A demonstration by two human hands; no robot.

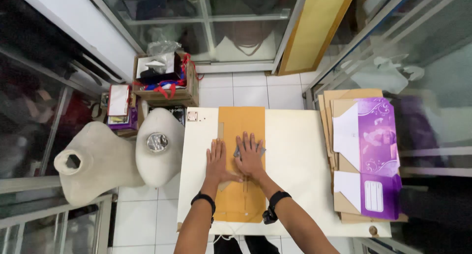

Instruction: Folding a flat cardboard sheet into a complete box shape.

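Observation:
A flat brown cardboard sheet (241,121) lies lengthwise on the white table (295,151). My left hand (216,160) rests flat on the sheet with fingers spread. My right hand (250,155) presses flat beside it, thumbs nearly touching, and covers a small grey object whose edges show under the fingers. Both wrists wear black bands.
A stack of flattened boxes, purple and white on top (373,155), lies at the table's right edge. Two beige mannequin torsos (98,160) stand on the floor to the left. A cardboard box of odds and ends (164,79) sits behind them. Glass partitions surround the area.

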